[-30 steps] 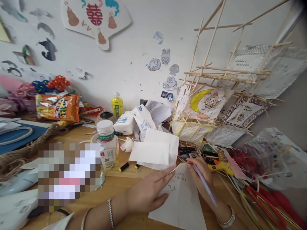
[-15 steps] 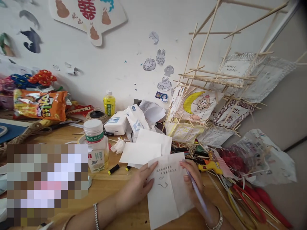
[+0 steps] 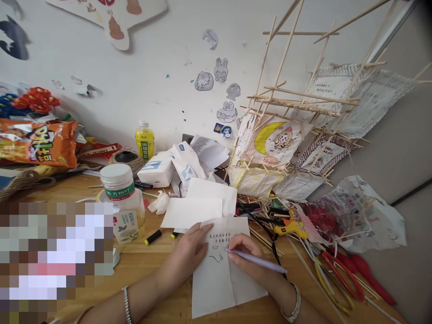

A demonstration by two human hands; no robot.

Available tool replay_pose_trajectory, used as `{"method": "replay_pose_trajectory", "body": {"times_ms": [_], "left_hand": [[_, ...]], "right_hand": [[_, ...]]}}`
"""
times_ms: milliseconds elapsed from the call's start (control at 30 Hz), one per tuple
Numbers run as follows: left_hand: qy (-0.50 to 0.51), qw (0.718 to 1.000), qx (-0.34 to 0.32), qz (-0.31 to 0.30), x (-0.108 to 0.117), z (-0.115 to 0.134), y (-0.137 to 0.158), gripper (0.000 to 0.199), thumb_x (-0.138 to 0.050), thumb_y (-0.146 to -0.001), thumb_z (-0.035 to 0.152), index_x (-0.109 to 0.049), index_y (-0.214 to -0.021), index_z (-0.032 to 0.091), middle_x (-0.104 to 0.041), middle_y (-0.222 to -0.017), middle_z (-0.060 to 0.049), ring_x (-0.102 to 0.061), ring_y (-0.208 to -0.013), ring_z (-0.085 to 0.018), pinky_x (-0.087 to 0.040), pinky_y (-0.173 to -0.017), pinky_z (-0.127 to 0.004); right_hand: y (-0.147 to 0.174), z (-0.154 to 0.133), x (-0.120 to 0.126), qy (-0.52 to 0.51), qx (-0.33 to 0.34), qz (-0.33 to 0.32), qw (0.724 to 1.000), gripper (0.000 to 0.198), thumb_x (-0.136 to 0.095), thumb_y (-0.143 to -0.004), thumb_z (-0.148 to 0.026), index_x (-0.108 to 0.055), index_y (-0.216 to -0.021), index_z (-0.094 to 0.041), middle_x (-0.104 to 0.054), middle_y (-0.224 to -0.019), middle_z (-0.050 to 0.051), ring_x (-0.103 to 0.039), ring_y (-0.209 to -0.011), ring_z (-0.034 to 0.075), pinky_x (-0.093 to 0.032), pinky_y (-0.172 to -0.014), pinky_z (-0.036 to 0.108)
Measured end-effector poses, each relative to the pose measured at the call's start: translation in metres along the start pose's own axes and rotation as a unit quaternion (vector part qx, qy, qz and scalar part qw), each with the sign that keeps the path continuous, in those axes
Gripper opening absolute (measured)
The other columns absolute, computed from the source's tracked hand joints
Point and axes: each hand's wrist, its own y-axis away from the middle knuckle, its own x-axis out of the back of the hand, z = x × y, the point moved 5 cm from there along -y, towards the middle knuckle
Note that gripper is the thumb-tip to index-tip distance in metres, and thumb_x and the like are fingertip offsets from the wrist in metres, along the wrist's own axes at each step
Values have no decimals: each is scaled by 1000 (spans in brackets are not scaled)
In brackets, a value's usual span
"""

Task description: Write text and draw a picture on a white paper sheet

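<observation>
A white sheet of paper point(image 3: 216, 288) with vertical creases lies on the wooden table in front of me. It carries two lines of handwritten characters and a small line drawing below them. My left hand point(image 3: 184, 254) rests on the sheet's left edge, fingers stretched out and pressing it down, thumb apart. In my right hand point(image 3: 248, 258) is a light purple pen point(image 3: 259, 261), gripped near its tip. The tip is over the sheet, just right of the drawing; whether it touches the paper I cannot tell. My right fingers cover the end of the second line of writing.
Blank white sheets point(image 3: 192, 213) lie just beyond. To the left stand a clear jar point(image 3: 121, 202) and a black marker cap point(image 3: 153, 237). On the right are a yellow glue gun point(image 3: 292, 228), red-handled pliers point(image 3: 344, 274) and a stick frame point(image 3: 302, 105) with drawn panels.
My right hand has moved left from the sheet's right edge, bringing the pen tip beside the drawing. The pen has swung from steep to nearly level. The view has shifted slightly.
</observation>
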Motion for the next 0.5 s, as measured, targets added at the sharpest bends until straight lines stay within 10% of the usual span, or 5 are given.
{"method": "replay_pose_trajectory", "body": {"times_ms": [500], "left_hand": [[-34, 988, -79, -132, -1, 24, 6, 37, -64, -69, 13, -59, -103, 25, -49, -112, -6, -48, -104, -26, -43, -87, -40]], "right_hand": [[-3, 16, -11, 162, 18, -4, 987, 25, -44, -72, -18, -28, -52, -21, -36, -50, -5, -35, -48, 9, -25, -46, 22]]}}
